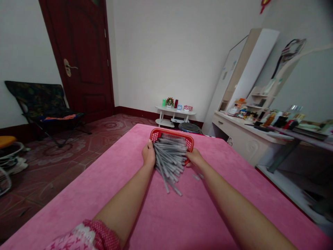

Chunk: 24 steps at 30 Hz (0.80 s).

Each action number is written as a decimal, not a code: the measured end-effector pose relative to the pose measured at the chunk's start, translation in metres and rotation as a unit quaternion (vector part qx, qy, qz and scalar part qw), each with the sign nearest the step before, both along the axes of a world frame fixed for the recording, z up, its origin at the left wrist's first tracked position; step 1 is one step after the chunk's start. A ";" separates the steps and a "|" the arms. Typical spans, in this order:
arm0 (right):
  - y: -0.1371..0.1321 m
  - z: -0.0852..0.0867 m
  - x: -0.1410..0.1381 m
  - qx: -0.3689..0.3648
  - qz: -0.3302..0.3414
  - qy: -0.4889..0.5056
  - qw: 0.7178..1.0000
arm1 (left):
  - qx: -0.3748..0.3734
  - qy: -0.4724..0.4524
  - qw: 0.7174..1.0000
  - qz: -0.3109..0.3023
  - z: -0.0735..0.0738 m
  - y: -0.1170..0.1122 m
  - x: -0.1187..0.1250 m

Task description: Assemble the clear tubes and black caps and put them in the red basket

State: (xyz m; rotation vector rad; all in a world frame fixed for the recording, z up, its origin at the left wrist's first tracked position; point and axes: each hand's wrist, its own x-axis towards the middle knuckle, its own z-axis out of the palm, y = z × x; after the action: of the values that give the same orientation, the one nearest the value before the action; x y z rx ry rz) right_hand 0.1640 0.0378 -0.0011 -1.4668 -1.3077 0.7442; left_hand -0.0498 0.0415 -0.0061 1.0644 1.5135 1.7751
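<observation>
Between my two hands is a red plastic basket (154,134) with a lattice wall, tilted toward me. Many thin grey sticks or tubes (170,152) fill it and spill over its near side; motion blur hides their exact kind. My left hand (148,152) grips the basket's left side, thumb up along the rim. On the right side, my right hand (194,158) is closed around the basket's edge. A few small pale pieces (196,177) show blurred beside my right wrist, above or on the pink cloth.
A pink cloth (109,194) covers the table under the basket. Farther off stands a white shelf (175,110) with small items. To the right is a dressing table (239,133) crowded with bottles. A folding chair (49,107) stands at left near the dark red door (83,59).
</observation>
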 end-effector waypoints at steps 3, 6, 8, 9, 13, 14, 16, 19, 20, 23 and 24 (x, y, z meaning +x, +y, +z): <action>-0.008 -0.003 -0.001 -0.001 -0.002 -0.025 1.000 | 0.010 0.011 1.000 -0.005 0.005 -0.009 0.000; -0.016 -0.007 -0.003 0.041 -0.029 -0.049 0.998 | -0.006 -0.003 1.000 -0.005 0.010 -0.015 -0.002; -0.019 -0.010 -0.004 0.074 -0.048 -0.063 0.994 | -0.025 -0.004 1.000 0.006 0.012 -0.017 -0.005; -0.021 -0.012 -0.005 0.090 -0.058 -0.071 0.992 | -0.032 -0.007 0.999 0.013 0.013 -0.018 -0.006; -0.022 -0.015 -0.009 0.168 -0.089 -0.122 0.974 | -0.060 -0.025 0.997 0.040 0.010 -0.015 -0.013; -0.022 -0.015 -0.010 0.191 -0.092 -0.131 0.969 | -0.061 -0.031 0.997 0.043 0.008 -0.014 -0.014; -0.022 -0.014 -0.012 0.230 -0.089 -0.132 0.960 | -0.042 -0.061 0.997 0.030 0.004 -0.010 -0.016; -0.021 -0.011 -0.015 0.256 -0.087 -0.122 0.955 | 0.017 -0.154 0.987 -0.033 -0.002 -0.004 -0.017; -0.021 -0.010 -0.015 0.258 -0.087 -0.119 0.955 | 0.033 -0.188 0.980 -0.053 -0.003 -0.003 -0.017; -0.019 -0.009 -0.016 0.267 -0.084 -0.112 0.954 | 0.061 -0.260 0.959 -0.090 -0.004 -0.001 -0.018; -0.018 -0.008 -0.016 0.273 -0.082 -0.111 0.952 | 0.064 -0.274 0.954 -0.099 -0.004 0.000 -0.018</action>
State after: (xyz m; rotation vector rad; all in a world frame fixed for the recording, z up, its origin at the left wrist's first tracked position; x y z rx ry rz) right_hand 0.1477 0.0198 -0.0094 -1.2015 -1.3975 0.0863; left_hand -0.0681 0.0410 -0.0102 0.6682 0.9327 1.8418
